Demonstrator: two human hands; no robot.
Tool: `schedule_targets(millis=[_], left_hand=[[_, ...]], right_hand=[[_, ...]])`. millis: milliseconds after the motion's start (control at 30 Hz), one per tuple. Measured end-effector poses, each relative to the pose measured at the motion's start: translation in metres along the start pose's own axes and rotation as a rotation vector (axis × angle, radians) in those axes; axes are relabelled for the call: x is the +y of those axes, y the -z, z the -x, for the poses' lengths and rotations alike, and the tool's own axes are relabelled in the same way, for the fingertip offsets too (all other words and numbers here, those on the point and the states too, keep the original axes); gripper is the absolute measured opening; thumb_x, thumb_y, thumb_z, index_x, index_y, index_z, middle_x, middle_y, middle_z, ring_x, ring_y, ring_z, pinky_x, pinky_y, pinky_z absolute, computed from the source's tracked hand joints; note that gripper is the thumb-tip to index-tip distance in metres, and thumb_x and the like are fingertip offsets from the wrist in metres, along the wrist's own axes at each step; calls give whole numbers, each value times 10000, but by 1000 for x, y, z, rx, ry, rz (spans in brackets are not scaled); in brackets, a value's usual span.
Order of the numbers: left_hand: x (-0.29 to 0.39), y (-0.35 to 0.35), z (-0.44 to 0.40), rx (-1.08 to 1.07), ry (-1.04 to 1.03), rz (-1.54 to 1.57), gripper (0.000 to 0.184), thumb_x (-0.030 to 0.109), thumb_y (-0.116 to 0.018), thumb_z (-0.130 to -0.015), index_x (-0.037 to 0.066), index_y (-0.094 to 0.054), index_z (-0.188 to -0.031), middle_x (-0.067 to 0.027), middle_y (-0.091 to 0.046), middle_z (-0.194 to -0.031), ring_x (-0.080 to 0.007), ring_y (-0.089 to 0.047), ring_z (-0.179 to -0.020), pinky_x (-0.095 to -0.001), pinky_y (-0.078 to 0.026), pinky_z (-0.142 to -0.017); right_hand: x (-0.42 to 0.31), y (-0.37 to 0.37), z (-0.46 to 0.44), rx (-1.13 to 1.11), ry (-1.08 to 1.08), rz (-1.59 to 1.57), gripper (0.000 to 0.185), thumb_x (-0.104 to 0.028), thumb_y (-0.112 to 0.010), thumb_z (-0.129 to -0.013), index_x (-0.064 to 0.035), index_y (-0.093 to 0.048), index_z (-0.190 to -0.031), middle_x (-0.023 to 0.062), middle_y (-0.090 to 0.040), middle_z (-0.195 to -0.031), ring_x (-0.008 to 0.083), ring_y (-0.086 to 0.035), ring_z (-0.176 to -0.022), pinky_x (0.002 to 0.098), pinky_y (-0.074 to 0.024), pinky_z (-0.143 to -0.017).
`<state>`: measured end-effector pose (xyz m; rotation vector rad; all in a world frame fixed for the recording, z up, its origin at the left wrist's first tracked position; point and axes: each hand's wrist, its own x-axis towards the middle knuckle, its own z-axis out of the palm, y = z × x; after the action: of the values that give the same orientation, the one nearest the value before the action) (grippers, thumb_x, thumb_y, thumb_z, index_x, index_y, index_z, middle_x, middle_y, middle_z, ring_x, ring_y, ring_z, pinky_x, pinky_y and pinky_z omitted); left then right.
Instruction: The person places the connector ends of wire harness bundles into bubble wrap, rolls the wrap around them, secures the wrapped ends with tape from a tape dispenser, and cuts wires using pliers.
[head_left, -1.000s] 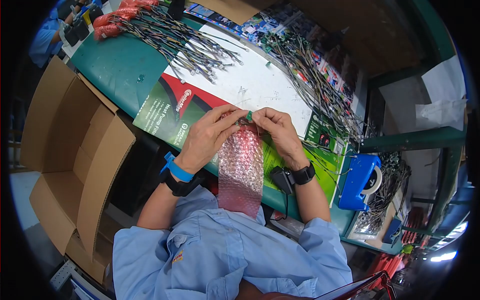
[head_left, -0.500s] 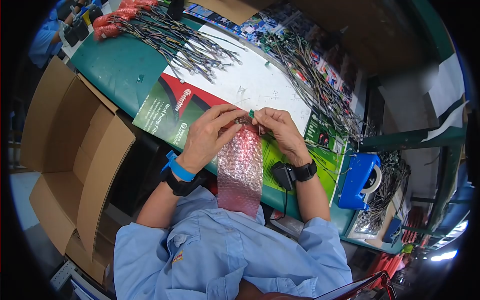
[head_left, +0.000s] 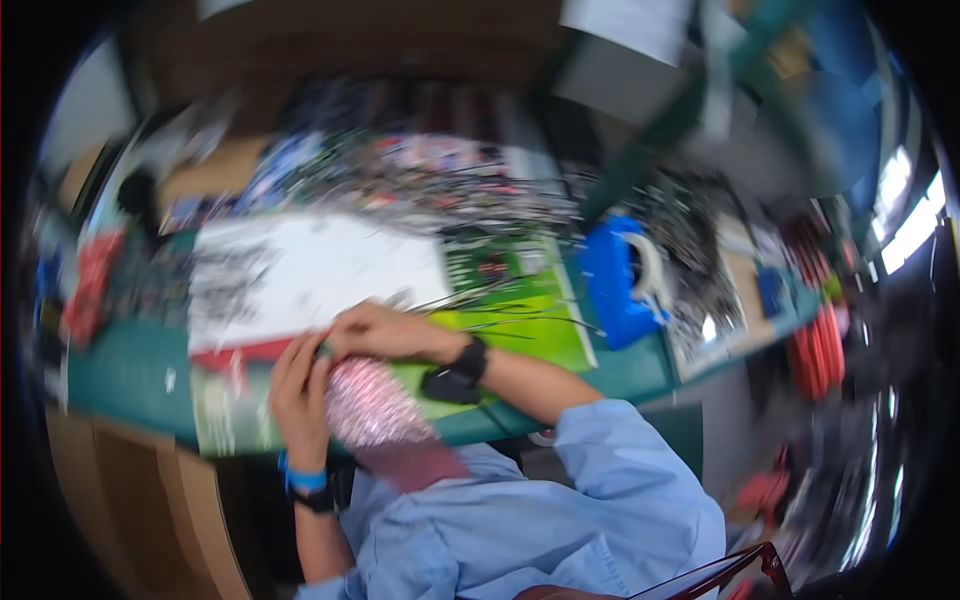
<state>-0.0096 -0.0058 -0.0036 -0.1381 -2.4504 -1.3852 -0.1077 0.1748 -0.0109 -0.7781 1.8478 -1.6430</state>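
Note:
The view is smeared by motion. My left hand [head_left: 298, 385] is closed at the upper left edge of a pinkish bubble-wrap sleeve [head_left: 382, 408], which slants down toward my lap. Against it, my right hand [head_left: 378, 332] pinches a small green circuit board [head_left: 323, 351] that shows between the fingertips of both hands. Any wires inside the sleeve are hidden. Thin dark wires [head_left: 490, 297] extend across the mat to the right of my right hand.
A blue tape dispenser [head_left: 612, 285] stands at the right of the green table [head_left: 640, 372]. Bundled wires [head_left: 400, 195] lie along the back, with more cables [head_left: 230, 282] on the white sheet [head_left: 330, 250]. A cardboard box [head_left: 150, 500] is at lower left; red-wrapped bundles [head_left: 92, 285] lie far left.
My head has turned to the right, so the table and both hands appear farther left and lower. My hands stay together at the top of the bubble-wrap sleeve, which now slants.

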Motion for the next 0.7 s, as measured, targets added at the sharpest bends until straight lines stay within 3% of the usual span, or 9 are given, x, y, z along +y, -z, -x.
schedule_targets(millis=[100, 167, 233, 333, 567, 667, 700], left_hand=[[-7, -2, 4, -43, -5, -17, 300, 115, -590, -1005, -26, -649, -1264, -186, -635, -1300, -311, -589, -1225, -380, -436, -1045], [-3, 0, 3, -67, 8, 35, 301, 116, -594, -1005, -38, -639, -1260, -187, -638, -1285, -310, -594, -1204, -382, -453, -1019], [-1, -1, 3, -58, 25, 22, 273, 42, -584, -984, -32, -652, -1238, -194, -635, -1279, -329, -588, -1207, -399, -444, -1023], [-10, -2, 5, -62, -34, -42, 282, 50, -590, -984, -37, -641, -1247, -197, -631, -1285, -335, -582, -1215, -407, -441, -1025], [-21, -5, 7, 4, -20, -41, 298, 126, -571, -1023, -67, -627, -1242, -180, -660, -1241, -286, -618, -1122, -374, -465, -983], [-12, -5, 6, 17, -57, 9, 276, 73, -599, -978, -69, -635, -1211, -208, -666, -1179, -315, -631, -1075, -389, -483, -948], [-41, -7, 4, 57, -167, -63, 254, 40, -610, -955, -74, -642, -1179, -211, -670, -1150, -326, -641, -1051, -391, -488, -941]], right_hand=[[-5, -3, 0, 41, -11, 178, 160, -155, -663, -868, -7, -719, -842, 37, -688, -725, 87, -582, -680, 283, -480, -623], [4, -7, -2, 77, 2, 76, 190, -181, -670, -870, -1, -710, -823, 50, -688, -712, 97, -591, -664, 285, -473, -605], [9, -8, -5, 58, 37, 28, 218, -196, -654, -888, 4, -705, -819, 63, -699, -723, 110, -609, -668, 294, -474, -606], [17, -8, -9, 45, 59, 105, 252, -221, -629, -918, -2, -704, -819, 71, -714, -740, 136, -635, -669, 301, -488, -613], [36, -11, -20, 167, 200, 132, 303, -282, -713, -895, 6, -707, -802, 85, -705, -717, 123, -617, -651, 307, -499, -594], [32, -1, -19, 200, 305, 161, 309, -315, -714, -922, -14, -647, -896, 39, -638, -737, 118, -549, -688, 317, -465, -608], [13, 8, -9, 148, 145, 190, 272, -262, -689, -964, 5, -635, -976, 38, -653, -823, 98, -563, -771, 299, -485, -693]])
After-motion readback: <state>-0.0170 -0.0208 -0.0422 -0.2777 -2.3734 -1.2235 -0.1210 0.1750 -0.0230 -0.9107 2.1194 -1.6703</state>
